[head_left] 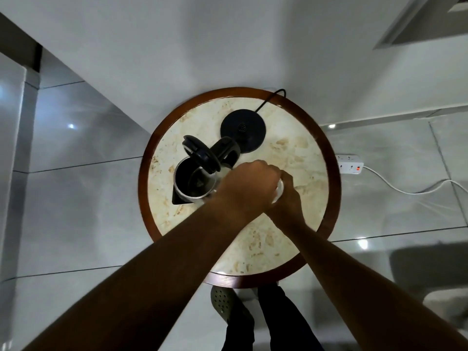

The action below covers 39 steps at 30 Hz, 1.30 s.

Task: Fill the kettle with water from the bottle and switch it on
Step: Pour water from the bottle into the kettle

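Two hands meet over a pale bottle (278, 190) that stands near the middle of the round marble-topped table with a dark wooden rim (334, 188), a little toward its right edge. The left hand (249, 186) is closed over the top of the bottle, as if on the cap, though the cap itself is hidden beneath it. The right hand (288, 198) wraps the bottle's body from the right and the near side, fingers pressed around it. Only a small pale patch of the bottle shows between the two hands.

A steel kettle with a black spout, handle and hinged lid (195, 181) stands just beside the bottle on its left, toward the table's left edge, lid swung up and mouth open. Its spout points to the near left, its handle to the far right. It is off its round black power base (243, 129), which sits by the far edge with a black cord (269, 100) running off the table.

Judged from this, the bottle is being uncapped. The pour will go leftward from the bottle; the open mouth lies just past the left hand. The right hand, which holds the body, is best placed to tilt the upright bottle that way.
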Each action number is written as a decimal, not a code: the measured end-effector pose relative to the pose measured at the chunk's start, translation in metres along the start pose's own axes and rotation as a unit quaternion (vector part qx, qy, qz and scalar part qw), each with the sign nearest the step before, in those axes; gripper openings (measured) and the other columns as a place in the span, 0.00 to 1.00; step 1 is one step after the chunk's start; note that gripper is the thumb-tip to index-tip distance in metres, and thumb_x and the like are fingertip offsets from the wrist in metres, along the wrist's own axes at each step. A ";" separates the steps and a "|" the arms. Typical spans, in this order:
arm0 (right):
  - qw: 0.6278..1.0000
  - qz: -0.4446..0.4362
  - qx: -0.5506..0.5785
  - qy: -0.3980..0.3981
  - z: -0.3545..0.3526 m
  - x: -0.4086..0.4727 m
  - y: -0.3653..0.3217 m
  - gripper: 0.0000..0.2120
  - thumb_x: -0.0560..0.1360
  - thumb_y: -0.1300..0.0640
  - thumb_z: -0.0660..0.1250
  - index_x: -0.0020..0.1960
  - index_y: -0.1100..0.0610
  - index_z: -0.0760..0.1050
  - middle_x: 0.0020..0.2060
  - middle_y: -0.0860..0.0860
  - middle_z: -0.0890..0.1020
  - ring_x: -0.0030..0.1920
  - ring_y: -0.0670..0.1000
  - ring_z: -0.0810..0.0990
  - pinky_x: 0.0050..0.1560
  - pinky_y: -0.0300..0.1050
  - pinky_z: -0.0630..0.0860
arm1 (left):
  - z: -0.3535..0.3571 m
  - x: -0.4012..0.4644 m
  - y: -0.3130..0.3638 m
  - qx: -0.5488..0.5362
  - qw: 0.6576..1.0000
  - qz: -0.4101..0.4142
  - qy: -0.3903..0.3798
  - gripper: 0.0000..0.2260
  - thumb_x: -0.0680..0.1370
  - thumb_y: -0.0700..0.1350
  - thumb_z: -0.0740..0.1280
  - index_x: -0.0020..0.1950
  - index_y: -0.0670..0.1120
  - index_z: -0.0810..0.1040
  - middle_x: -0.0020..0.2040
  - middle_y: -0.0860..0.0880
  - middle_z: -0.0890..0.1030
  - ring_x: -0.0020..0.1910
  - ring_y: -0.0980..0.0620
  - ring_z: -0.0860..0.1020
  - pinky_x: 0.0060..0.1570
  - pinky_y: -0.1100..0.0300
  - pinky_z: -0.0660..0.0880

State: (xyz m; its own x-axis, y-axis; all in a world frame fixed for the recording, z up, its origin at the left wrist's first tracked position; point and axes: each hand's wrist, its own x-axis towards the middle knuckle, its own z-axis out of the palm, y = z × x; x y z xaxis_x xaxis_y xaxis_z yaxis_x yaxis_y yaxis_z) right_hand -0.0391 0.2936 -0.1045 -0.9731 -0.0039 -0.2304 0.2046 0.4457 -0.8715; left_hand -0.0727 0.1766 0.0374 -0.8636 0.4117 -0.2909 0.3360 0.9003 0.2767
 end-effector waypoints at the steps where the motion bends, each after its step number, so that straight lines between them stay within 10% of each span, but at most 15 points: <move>1: 1.000 -0.009 -0.005 -0.003 0.001 0.000 0.002 0.34 0.61 0.39 0.71 0.61 0.55 0.69 0.46 0.39 0.78 0.45 0.41 0.81 0.38 0.22 0.72 | 0.001 -0.004 0.000 -0.027 0.999 -0.029 0.027 0.13 0.80 0.48 0.61 0.60 0.42 0.76 0.55 0.44 0.81 0.53 0.48 0.78 0.44 0.64 0.64; 6: 0.996 -0.050 -0.010 -0.079 0.003 -0.017 -0.005 0.34 0.61 0.49 0.79 0.61 0.50 0.66 0.48 0.43 0.79 0.44 0.41 0.80 0.42 0.34 0.76 | 0.011 -0.052 -0.007 -0.242 0.938 -0.195 0.155 0.13 0.76 0.56 0.66 0.43 0.47 0.79 0.35 0.51 0.81 0.33 0.57 0.80 0.34 0.62 0.77; 14: 0.949 -0.081 -0.135 -0.272 0.005 -0.030 -0.059 0.42 0.56 0.41 0.75 0.64 0.43 0.59 0.42 0.41 0.79 0.41 0.44 0.82 0.38 0.36 0.79 | 0.033 -0.151 -0.073 -0.442 0.758 -0.434 0.204 0.08 0.73 0.52 0.74 0.43 0.49 0.82 0.33 0.50 0.84 0.29 0.54 0.84 0.41 0.47 0.83; 39: 0.848 0.052 -0.352 -0.393 0.001 -0.001 -0.154 0.42 0.59 0.39 0.76 0.65 0.54 0.65 0.53 0.49 0.76 0.47 0.47 0.77 0.41 0.42 0.76 | 0.026 -0.145 -0.118 -0.466 0.758 -0.407 0.203 0.14 0.72 0.55 0.73 0.47 0.45 0.82 0.36 0.50 0.84 0.31 0.52 0.85 0.44 0.46 0.83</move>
State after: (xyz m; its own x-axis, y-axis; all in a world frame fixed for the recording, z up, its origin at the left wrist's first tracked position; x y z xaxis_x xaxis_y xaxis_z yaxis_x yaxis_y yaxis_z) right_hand -0.0690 0.2243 0.0295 -0.5251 -0.4046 -0.7487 -0.0994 0.9029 -0.4182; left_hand 0.0228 0.0139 0.0233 -0.7501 -0.4755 -0.4595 -0.6197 0.2630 0.7395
